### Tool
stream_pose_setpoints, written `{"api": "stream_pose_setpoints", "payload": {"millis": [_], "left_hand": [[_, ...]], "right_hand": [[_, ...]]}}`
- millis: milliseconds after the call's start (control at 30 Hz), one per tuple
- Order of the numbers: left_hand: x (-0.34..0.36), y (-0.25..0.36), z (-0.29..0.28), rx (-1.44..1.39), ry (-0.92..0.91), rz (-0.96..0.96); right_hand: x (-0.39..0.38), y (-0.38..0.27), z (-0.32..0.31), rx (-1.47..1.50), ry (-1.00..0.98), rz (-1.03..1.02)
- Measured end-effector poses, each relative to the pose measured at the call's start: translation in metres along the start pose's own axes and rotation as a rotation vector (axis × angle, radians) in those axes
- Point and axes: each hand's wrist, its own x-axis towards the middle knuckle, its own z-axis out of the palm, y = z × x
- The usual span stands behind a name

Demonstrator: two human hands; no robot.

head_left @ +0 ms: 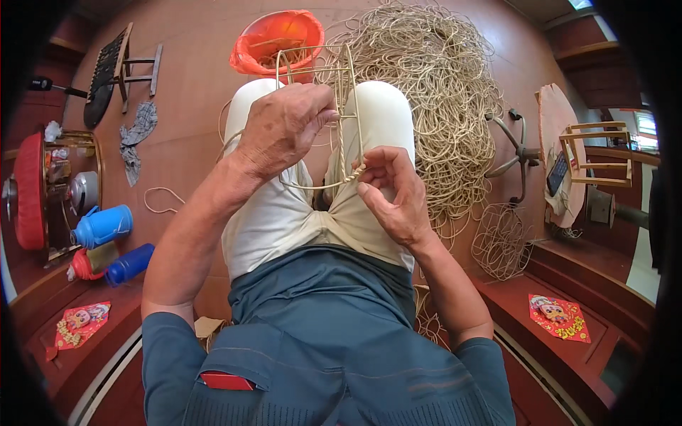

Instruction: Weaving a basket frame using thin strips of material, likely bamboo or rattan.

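Observation:
A small open frame of thin tan bars stands between my thighs, its upper end rising past my knees. Tan cord twists along one inner bar down to the lower right corner, where several turns are wound. My left hand is closed at the frame's middle, thumb and fingers pinching what looks like the cord; its palm side is hidden. At the wound corner, my right hand curls its thumb and fingertips round the frame. What its fingertips cover cannot be made out.
A large heap of loose tan cord lies ahead and right, beside a red-lined bucket. A smaller coil is at right, near a stand with a similar frame. At left are a blue flask and a chair.

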Motion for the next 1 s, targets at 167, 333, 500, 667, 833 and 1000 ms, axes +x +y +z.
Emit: {"api": "stream_pose_setpoints", "payload": {"millis": [167, 333, 500, 667, 833, 1000], "left_hand": [[0.002, 0.0, 0.002, 0.018, -0.01, -0.012], [0.001, 0.002, 0.001, 0.002, -0.02, -0.036], [0.002, 0.002, 0.003, -0.011, 0.003, -0.02], [0.001, 0.002, 0.001, -0.022, 0.012, -0.035], [-0.002, 0.005, 0.002, -0.01, 0.016, -0.024], [-0.013, 0.019, 0.001, 0.009, 0.013, -0.008]], "right_hand": [[0.001, 0.009, -0.002, 0.074, 0.002, -0.006], [0.002, -0.004, 0.002, 0.021, 0.001, -0.006], [0.002, -0.003, 0.016, 0.013, 0.018, 0.023], [0.005, 0.0, 0.016, 0.063, 0.013, 0.099], [0.008, 0.0, 0.016, 0.051, 0.064, 0.032], [0.008, -0.016, 0.011, -0.097, 0.059, 0.096]]}}
